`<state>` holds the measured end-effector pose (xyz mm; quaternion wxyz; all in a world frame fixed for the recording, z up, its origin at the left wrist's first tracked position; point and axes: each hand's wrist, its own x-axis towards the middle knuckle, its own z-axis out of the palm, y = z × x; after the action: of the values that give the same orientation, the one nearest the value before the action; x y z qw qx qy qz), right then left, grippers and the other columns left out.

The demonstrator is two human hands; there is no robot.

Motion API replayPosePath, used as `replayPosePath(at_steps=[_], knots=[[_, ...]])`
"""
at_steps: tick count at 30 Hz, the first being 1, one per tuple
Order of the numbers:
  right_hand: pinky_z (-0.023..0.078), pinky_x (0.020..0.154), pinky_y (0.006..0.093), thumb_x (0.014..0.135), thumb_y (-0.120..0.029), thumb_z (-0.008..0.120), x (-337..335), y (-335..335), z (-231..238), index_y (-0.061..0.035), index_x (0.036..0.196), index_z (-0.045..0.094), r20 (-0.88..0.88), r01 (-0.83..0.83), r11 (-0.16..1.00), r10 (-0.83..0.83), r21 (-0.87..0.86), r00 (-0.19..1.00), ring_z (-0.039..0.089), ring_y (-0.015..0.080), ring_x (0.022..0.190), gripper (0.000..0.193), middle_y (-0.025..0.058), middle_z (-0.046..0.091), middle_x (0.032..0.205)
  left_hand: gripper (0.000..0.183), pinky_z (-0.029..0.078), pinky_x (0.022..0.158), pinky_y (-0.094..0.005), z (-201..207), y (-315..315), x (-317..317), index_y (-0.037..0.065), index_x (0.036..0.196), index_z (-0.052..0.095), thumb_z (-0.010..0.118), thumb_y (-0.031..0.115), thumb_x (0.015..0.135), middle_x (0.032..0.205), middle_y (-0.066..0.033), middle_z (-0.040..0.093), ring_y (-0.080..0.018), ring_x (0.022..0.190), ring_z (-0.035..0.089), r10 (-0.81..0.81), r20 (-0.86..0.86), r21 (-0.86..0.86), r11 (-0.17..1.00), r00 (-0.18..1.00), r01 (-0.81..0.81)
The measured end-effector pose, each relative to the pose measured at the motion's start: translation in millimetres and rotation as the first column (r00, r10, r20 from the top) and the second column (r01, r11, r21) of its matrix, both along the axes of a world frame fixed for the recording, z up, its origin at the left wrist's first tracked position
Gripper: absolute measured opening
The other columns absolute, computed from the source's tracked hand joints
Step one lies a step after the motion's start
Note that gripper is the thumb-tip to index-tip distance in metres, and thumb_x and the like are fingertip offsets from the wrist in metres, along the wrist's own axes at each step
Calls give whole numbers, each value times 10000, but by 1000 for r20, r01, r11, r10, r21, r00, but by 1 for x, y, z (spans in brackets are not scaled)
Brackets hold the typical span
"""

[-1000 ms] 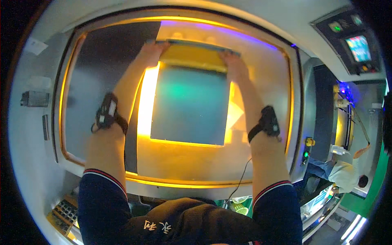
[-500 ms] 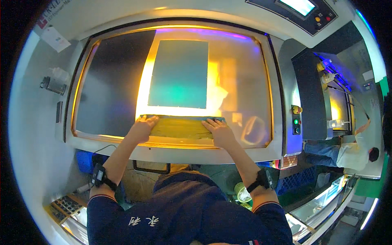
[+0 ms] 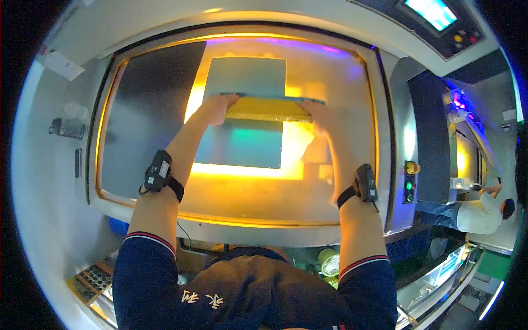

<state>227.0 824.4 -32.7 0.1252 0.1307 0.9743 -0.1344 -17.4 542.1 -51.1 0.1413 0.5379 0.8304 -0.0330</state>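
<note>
A wide, yellow squeegee-like blade [image 3: 267,109] with a blue-grey far edge lies crosswise over the middle of a blue-grey rectangular sheet [image 3: 247,77]. My left hand [image 3: 219,108] grips its left end, fingers on the far edge. At the other end, my right hand [image 3: 318,113] holds it the same way, slightly blurred. The sheet rests on the brightly lit part of a framed work surface [image 3: 253,201], and shows both beyond and in front of the blade. Part of each hand's grip is hidden from above.
A dark panel [image 3: 148,110] covers the surface's left side. At the right stand a button box [image 3: 410,181] and a lit screen [image 3: 432,12]. A co-worker [image 3: 476,214] works at another lit machine, far right. Below the front edge is a light-coloured bucket [image 3: 329,262].
Both hands have moved away from me with the blade, from the sheet's near side to across its middle. My arms are stretched further forward.
</note>
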Motion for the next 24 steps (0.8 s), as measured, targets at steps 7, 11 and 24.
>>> replayPosePath(at_steps=[7,11,24], knots=[[319,1156,374,781,72,469,-125,139,-40,-278,1477,376,-188,32,973,12,230,982,382,283,1382,785,55,389,1521,664,523,890,-500,-28,138,-123,186,1382,467,582,-25,763,1177,-170,645,-396,1066,621,109,-177,244,968,978,-63],[409,1090,395,817,34,485,-218,197,-55,-266,1450,420,-340,-37,982,99,186,935,488,302,1294,704,99,481,1445,592,475,877,-434,-28,187,-228,79,1335,540,707,134,769,1189,-217,629,-324,1004,627,-185,-435,43,973,881,225],[393,1090,426,821,19,481,-103,46,-39,-215,1409,482,-155,-78,952,128,296,980,503,277,1281,633,75,500,1433,546,491,948,-489,-3,38,-86,165,1375,486,560,34,851,1193,-226,602,-416,1128,577,73,-48,218,974,996,-61]])
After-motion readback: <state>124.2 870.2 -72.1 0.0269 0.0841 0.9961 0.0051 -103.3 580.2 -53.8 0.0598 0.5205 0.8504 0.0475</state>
